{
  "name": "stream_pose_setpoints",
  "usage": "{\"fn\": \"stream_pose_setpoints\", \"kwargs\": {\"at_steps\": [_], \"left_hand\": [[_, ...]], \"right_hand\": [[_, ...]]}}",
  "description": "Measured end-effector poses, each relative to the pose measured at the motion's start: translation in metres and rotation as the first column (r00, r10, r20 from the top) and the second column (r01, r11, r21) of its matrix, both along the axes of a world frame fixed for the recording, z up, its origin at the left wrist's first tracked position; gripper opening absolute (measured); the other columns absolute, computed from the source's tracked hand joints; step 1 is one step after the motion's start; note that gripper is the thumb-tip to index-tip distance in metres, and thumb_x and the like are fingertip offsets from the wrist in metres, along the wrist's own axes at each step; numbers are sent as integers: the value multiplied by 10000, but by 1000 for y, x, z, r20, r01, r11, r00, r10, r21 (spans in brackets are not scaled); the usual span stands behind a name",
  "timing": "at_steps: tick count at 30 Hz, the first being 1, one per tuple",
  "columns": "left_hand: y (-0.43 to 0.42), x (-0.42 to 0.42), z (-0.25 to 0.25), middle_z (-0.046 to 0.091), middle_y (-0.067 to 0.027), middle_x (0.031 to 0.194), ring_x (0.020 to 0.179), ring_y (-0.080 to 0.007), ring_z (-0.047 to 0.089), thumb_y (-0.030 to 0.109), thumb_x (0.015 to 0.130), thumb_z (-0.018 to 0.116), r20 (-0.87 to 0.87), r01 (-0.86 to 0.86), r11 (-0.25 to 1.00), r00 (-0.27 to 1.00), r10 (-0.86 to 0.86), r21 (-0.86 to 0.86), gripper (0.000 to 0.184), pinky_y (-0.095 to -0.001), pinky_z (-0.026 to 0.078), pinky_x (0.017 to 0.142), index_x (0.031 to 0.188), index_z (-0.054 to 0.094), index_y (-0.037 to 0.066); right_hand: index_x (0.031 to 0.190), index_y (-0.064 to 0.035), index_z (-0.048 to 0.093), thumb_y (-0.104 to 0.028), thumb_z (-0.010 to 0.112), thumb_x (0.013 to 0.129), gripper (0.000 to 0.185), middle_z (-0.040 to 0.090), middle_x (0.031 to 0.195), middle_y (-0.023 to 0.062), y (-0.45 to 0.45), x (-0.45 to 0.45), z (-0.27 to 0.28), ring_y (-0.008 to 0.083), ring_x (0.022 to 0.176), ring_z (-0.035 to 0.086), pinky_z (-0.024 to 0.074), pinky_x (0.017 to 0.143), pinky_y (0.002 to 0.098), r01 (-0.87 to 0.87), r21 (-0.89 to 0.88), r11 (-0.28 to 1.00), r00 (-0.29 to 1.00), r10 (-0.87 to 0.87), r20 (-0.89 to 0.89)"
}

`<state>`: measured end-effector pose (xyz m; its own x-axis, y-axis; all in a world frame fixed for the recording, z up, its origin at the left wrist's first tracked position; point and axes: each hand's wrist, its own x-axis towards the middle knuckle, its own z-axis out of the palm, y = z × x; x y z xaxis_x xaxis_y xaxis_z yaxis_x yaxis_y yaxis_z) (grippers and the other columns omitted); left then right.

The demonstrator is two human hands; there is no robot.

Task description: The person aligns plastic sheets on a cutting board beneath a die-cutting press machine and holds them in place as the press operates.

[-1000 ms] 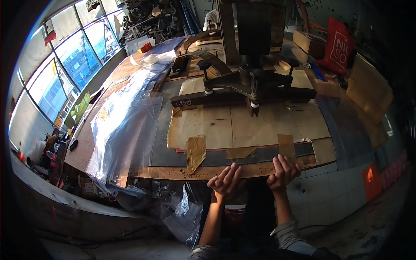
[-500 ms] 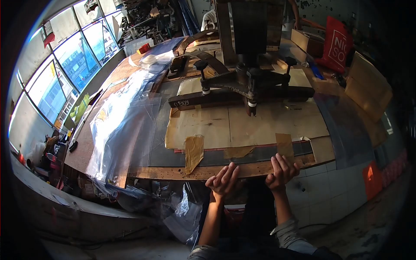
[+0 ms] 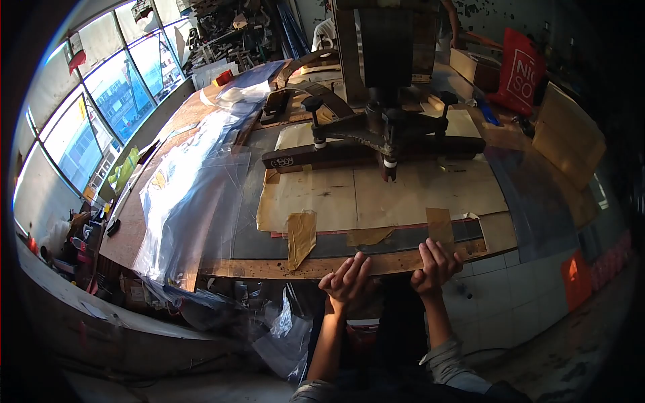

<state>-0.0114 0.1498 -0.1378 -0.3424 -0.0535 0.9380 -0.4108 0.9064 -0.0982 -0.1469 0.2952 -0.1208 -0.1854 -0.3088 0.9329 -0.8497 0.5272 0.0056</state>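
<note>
My left hand (image 3: 346, 277) is at the wooden front edge (image 3: 269, 269) of the table, palm up, its fingers loosely bent and holding nothing I can see. To its right, my right hand (image 3: 435, 266) is at the same edge in a similar pose, fingertips near a brown tape strip (image 3: 439, 224). Another tape strip (image 3: 302, 238) lies left of my left hand. Beyond both hands, a cream board (image 3: 416, 191) rests on a dark sheet (image 3: 245, 235). Over the board stands a black machine head (image 3: 386, 127) with a long bar (image 3: 289, 158).
Clear plastic sheets (image 3: 181, 208) cover the table's left side. A red bag (image 3: 521, 70), a cardboard box (image 3: 474, 67) and a tan board (image 3: 570, 138) are at the right. Behind the machine, a person's arm (image 3: 451, 23) and a white sleeve (image 3: 324, 35) show.
Both hands keep their place and pose at the table edge. The view shifts very slightly; at the back, the white sleeve has moved a little.
</note>
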Motion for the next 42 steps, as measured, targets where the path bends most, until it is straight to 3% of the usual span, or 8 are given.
{"fn": "stream_pose_setpoints", "kwargs": {"at_steps": [5,9,13,17,18,21,26,42], "left_hand": [[0,1,3,632,85,1230,1140,-58,534,438,950,448,-2,11,1000,1000,-11,16,358,-338,229,1039,1162,665,247],[5,5,19,671,38,1148,1049,-94,589,385,938,477,23,36,998,999,-37,42,335,-339,286,993,1093,694,182],[9,15,29,635,13,1230,1121,-101,571,276,866,573,115,63,992,991,-75,105,336,-337,283,1002,1173,654,167],[7,43,43,569,-22,1325,1198,-173,535,308,785,715,290,219,934,908,-301,281,472,-393,325,1045,1226,613,176],[5,49,41,546,-31,1349,1218,-201,523,354,735,768,277,221,944,917,-287,246,550,-420,337,1063,1234,606,190],[4,69,59,595,-28,1290,1184,-174,565,235,813,703,324,129,963,924,-203,237,403,-448,287,1094,1205,638,170],[6,74,101,682,2,1149,1105,-138,630,128,855,629,244,197,916,924,-293,350,295,-441,281,1088,1147,669,146],[12,71,173,691,38,1136,1063,-63,642,181,842,640,372,80,943,905,-204,322,339,-283,413,852,1178,656,137]], "right_hand": [[1129,-128,648,-370,278,1015,457,642,1156,17,2,3,7,176,1089,578,263,1066,421,-8,8,1000,1000,8,25],[1185,-112,622,-399,307,1018,458,624,1203,33,9,9,19,187,1105,566,283,1039,418,-65,59,996,992,59,110],[1249,-71,582,-469,369,991,519,580,1279,79,27,9,37,233,1154,536,316,1003,443,-185,204,961,975,153,164],[1307,-146,550,-363,616,906,461,497,1380,103,50,7,42,259,1218,509,279,1077,527,-201,347,916,979,175,105],[1311,-189,553,-233,679,869,462,464,1416,80,55,6,37,251,1227,511,240,1108,563,-178,340,923,980,136,145],[1287,-189,573,-172,667,872,427,497,1392,39,69,-4,45,222,1196,536,233,1119,564,-135,340,931,990,110,90],[1102,-222,692,-144,642,871,249,691,1069,-96,66,-5,91,138,1112,582,206,1137,588,-118,313,942,991,93,94],[1031,-222,730,-190,678,821,219,730,981,-73,60,-11,173,157,1043,619,181,1149,568,-85,349,933,988,34,150]]}}
